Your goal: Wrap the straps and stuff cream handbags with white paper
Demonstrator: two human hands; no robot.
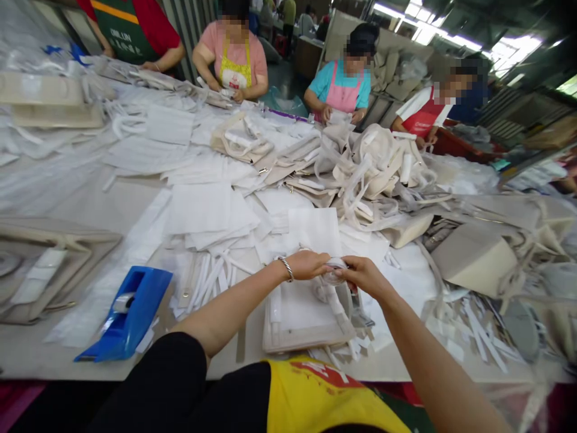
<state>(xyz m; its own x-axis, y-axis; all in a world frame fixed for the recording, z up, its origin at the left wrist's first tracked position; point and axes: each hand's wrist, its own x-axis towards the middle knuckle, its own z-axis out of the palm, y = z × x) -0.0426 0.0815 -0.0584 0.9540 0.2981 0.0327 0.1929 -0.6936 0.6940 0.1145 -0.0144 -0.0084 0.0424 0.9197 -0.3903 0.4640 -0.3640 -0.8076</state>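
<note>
Both of my hands meet over the table in front of me. My left hand (309,264), with a twisted silver bracelet at the wrist, grips one side of a coiled whitish strap (335,264). On the opposite side, the fingers of my right hand (366,276) pinch the same coil. Just below lies a beige handbag (297,340) with a white sheet (300,304) over its face. Part of the bag is hidden under my hands. The coil's exact make is too small to tell.
A blue tape dispenser (130,313) stands at left, near another beige bag (85,240). White foam sheets (201,207) spread across the middle. Beige bags and straps (374,162) are heaped ahead and right. White strips (482,334) lie at right. Several co-workers (237,57) work opposite.
</note>
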